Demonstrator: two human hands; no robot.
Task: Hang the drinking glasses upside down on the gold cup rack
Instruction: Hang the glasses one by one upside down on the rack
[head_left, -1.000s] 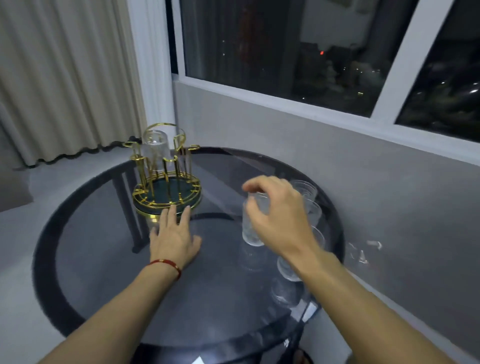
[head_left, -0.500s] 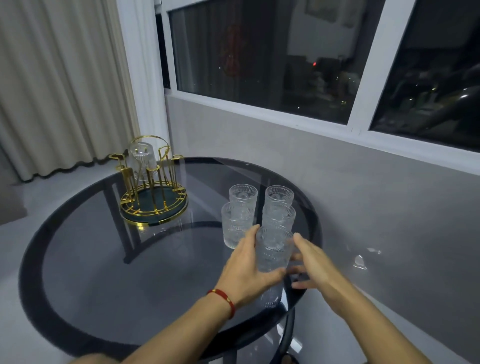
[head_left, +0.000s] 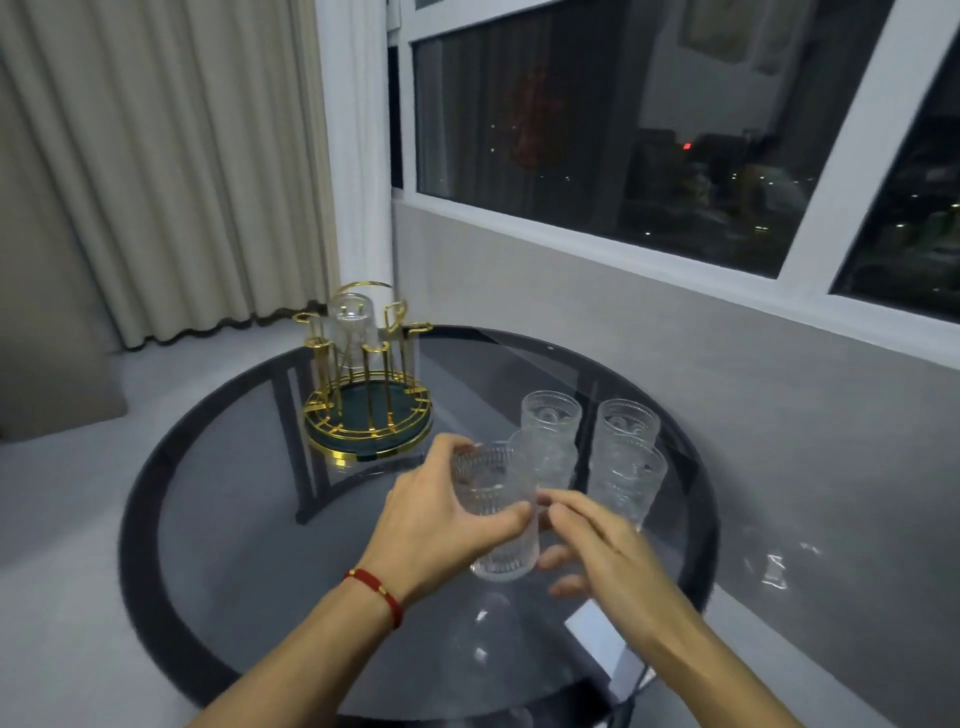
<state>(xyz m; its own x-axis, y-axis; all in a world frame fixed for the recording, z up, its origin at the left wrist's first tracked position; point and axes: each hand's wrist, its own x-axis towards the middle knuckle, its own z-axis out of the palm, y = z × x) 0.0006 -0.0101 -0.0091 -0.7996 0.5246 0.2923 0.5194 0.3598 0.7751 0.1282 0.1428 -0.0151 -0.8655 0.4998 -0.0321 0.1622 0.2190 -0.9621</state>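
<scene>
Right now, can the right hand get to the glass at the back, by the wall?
Probably yes. The right hand sits just in front of the back right glass, though a nearer glass stands between them, so it would likely reach over that one.

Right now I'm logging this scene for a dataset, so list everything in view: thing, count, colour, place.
held glass: one, clear ribbed, upright, lifted at table front
standing glasses: four, clear, upright, clustered at table right
hung glass: one, clear, upside down on rack
cup rack: one, gold with dark green base, table's far left
table: one, round, dark glass
curtain: cream, far left
window: white frame, dark outside
bracelet: one, red, left wrist
left hand: fingers around held glass
right hand: fingers touching held glass
</scene>
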